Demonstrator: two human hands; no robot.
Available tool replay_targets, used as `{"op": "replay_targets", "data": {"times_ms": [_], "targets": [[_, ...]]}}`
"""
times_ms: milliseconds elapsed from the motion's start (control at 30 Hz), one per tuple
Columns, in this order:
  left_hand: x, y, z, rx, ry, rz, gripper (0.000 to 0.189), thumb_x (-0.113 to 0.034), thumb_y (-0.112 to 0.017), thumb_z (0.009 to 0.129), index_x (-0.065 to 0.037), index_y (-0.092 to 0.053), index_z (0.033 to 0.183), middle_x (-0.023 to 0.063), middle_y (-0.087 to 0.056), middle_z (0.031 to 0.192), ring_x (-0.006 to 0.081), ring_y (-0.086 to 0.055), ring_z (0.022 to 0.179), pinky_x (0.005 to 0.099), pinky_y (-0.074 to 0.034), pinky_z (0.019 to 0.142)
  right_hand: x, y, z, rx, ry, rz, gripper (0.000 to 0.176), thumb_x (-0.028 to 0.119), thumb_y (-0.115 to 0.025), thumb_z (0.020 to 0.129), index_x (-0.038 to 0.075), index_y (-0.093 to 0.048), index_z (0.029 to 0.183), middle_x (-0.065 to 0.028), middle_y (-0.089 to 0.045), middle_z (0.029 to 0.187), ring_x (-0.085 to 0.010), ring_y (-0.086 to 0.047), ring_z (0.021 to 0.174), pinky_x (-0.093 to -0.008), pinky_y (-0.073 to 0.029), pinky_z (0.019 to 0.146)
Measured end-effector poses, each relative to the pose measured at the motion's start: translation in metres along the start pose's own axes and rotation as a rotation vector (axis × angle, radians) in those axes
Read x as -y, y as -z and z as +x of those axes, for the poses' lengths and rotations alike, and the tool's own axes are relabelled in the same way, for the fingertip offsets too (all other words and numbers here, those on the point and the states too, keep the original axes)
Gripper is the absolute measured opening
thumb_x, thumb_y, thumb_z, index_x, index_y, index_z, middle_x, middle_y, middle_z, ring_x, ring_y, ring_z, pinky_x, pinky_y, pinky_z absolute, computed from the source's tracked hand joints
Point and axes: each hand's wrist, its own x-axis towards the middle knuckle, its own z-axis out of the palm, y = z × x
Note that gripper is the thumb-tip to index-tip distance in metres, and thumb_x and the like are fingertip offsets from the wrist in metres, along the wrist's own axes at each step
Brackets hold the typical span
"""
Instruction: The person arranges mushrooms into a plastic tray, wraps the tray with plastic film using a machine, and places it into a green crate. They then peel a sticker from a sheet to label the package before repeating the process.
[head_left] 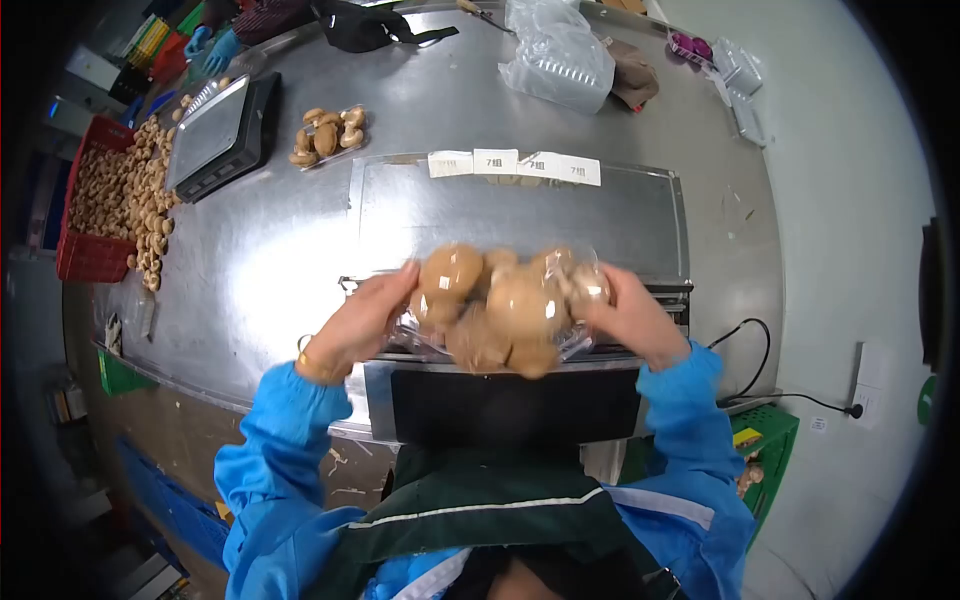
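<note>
Between my two hands is a clear-wrapped pack of brown mushrooms [520, 305], slightly blurred, held above the slot of a metal wrapping machine [520, 225]. My left hand [358, 322] grips its left end, with a ring-like band at the wrist. On the other end, the fingers and thumb of my right hand [638, 315] are closed round the edge. Shiny film shows over the mushroom caps. Below the pack sits the machine's black front panel [515, 405].
Another pack of mushrooms [328, 138] lies beyond my left hand, near a digital scale [222, 140]. Loose mushrooms spill from a red crate [90, 255] at the left. Clear plastic trays [560, 65] stand at the back. A gloved co-worker's hand [220, 52] shows far left.
</note>
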Motion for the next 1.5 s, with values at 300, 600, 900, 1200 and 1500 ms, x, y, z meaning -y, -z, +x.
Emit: {"op": "replay_targets", "data": {"times_ms": [300, 600, 900, 1200, 1500], "targets": [[0.098, -0.012, -0.049, 0.030, 0.234, -0.011, 0.056, -0.044, -0.032, 0.099, 0.005, -0.051, 0.120, 0.0148, -0.061, 0.111, 0.0198, -0.062, 0.095, 0.0334, -0.055, 0.078, -0.081, -0.048, -0.073, 0.209, -0.328, 0.232, 0.042, 0.008, -0.059, 0.087, -0.001, -0.042, 0.125, -0.0083, -0.059, 0.099, -0.0145, -0.063, 0.074, -0.0276, -0.056, 0.060], [0.193, -0.022, -0.102, -0.323, 0.068, 0.366, 0.043, -0.036, -0.043, 0.099, 0.002, -0.063, 0.096, 0.0016, -0.058, 0.069, 0.0065, -0.052, 0.062, 0.0216, -0.041, 0.053, -0.130, -0.113, -0.130, -0.566, -0.163, -0.150, 0.027, 0.023, -0.047, 0.095, -0.001, -0.060, 0.102, -0.0092, -0.058, 0.062, -0.0140, -0.055, 0.055, -0.0295, -0.043, 0.052], [0.234, 0.007, -0.138, -0.558, 0.045, 0.527, 0.033, -0.027, -0.054, 0.094, 0.000, -0.063, 0.077, -0.0048, -0.046, 0.056, 0.0038, -0.040, 0.055, 0.0230, -0.034, 0.048, -0.183, -0.104, -0.186, -0.642, -0.089, -0.311, 0.018, 0.011, -0.052, 0.090, -0.003, -0.063, 0.093, -0.0153, -0.064, 0.075, -0.0173, -0.058, 0.063, -0.0317, -0.046, 0.060], [0.275, -0.050, -0.085, 0.206, -0.470, 0.425, 0.027, -0.025, -0.062, 0.083, -0.003, -0.057, 0.097, 0.0079, -0.058, 0.093, 0.0187, -0.057, 0.086, 0.0297, -0.047, 0.076, -0.238, -0.185, -0.152, 0.039, -0.046, 1.030, 0.017, 0.014, -0.065, 0.082, 0.001, -0.063, 0.094, -0.0119, -0.064, 0.093, -0.0216, -0.061, 0.083, -0.0371, -0.050, 0.074], [0.214, -0.059, -0.150, -0.171, -0.185, -0.014, 0.062, -0.058, -0.038, 0.092, -0.005, -0.046, 0.123, 0.0090, -0.057, 0.112, 0.0221, -0.058, 0.099, 0.0356, -0.049, 0.085, -0.163, -0.184, -0.162, 0.137, 0.427, 0.934, 0.028, 0.012, -0.069, 0.080, 0.003, -0.061, 0.105, -0.0088, -0.062, 0.108, -0.0191, -0.059, 0.097, -0.0355, -0.049, 0.083]]}}
